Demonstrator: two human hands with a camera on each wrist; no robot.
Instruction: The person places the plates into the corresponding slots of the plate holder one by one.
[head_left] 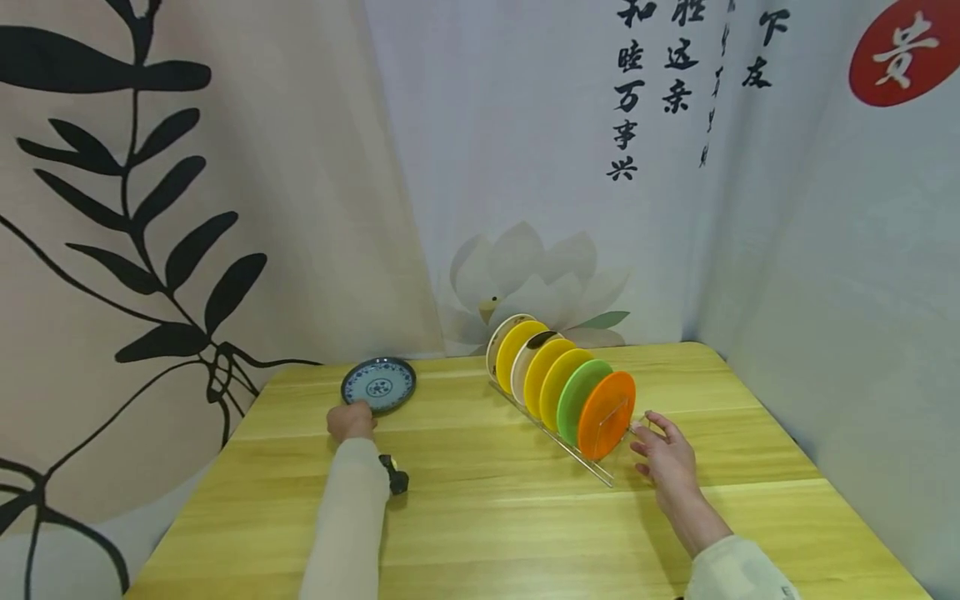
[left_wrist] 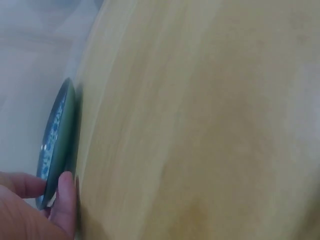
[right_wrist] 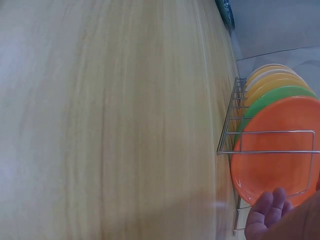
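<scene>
My left hand point(head_left: 351, 422) pinches the near rim of a blue-and-white patterned plate point(head_left: 378, 383) at the table's back left. In the left wrist view the plate point(left_wrist: 56, 142) shows edge-on, its thumb side patterned and its underside green, with fingertips beneath the rim. To the right, a wire dish rack point(head_left: 592, 467) holds a row of upright plates: an orange plate point(head_left: 607, 417) at the near end, a green plate point(head_left: 581, 398) behind it, then several yellow and pale ones. My right hand point(head_left: 667, 457) holds the rack's near-end wire between thumb and fingers, beside the orange plate.
The wooden table point(head_left: 465, 533) reaches back to a printed curtain point(head_left: 405, 167) with plant and lettering designs. Another curtain point(head_left: 840, 292) hangs along the right side. A small black device point(head_left: 394, 477) sits at the left wrist.
</scene>
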